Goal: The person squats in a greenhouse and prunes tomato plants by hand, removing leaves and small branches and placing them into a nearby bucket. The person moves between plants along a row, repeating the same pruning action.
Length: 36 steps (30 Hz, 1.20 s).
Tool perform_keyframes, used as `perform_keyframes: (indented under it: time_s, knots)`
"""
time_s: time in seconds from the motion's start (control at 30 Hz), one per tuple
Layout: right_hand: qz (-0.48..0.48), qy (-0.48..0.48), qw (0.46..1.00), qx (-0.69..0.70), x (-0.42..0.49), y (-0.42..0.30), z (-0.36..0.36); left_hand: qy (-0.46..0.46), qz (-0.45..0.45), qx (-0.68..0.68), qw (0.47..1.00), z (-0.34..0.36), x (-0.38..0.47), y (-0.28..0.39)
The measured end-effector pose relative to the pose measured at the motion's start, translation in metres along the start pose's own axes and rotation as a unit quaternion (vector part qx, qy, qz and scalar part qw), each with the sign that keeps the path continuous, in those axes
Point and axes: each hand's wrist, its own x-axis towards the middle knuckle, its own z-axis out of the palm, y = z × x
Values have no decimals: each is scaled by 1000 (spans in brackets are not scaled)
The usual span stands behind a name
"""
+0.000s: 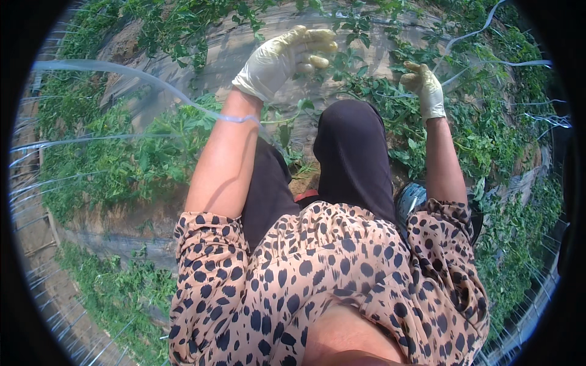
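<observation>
My left hand (293, 57), in a stained pale glove, is held over the plastic ground film with fingers and thumb apart and nothing seen between them. A translucent plastic twine (151, 80) crosses my left forearm. My right hand (423, 87), gloved too, is at the leafy plants (407, 107) on the right, its fingers bent. Another strand of plastic twine (471, 34) runs down beside its fingers; whether they grip it is unclear. Between the hands, a leafy vine that looks like tomato (345, 61) lies over the film.
My bent knee (352, 137) rises below and between the hands. Rows of green plants (155, 155) stand at the left, with many twine strands (32, 183) along the rim. Pale plastic film (219, 55) covers the ground ahead. A blue patterned object (410, 196) is beside my right leg.
</observation>
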Motion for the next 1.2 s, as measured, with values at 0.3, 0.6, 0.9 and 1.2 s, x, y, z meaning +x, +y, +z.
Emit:
perform_keyframes:
  time_s: [0.3, 0.6, 0.9, 1.2]
  knots:
    - [342, 289, 717, -534, -202, -46, -315, -177, 356, -171, 901, -6, -77, 71]
    - [338, -18, 934, -113, -144, 118, -37, 32, 88, 109, 990, 48, -59, 25]
    - [345, 463, 815, 59, -45, 366, -205, 157, -83, 207, 962, 78, -52, 11]
    - [191, 423, 867, 180, -30, 230, -112, 210, -93, 256, 939, 95, -48, 20]
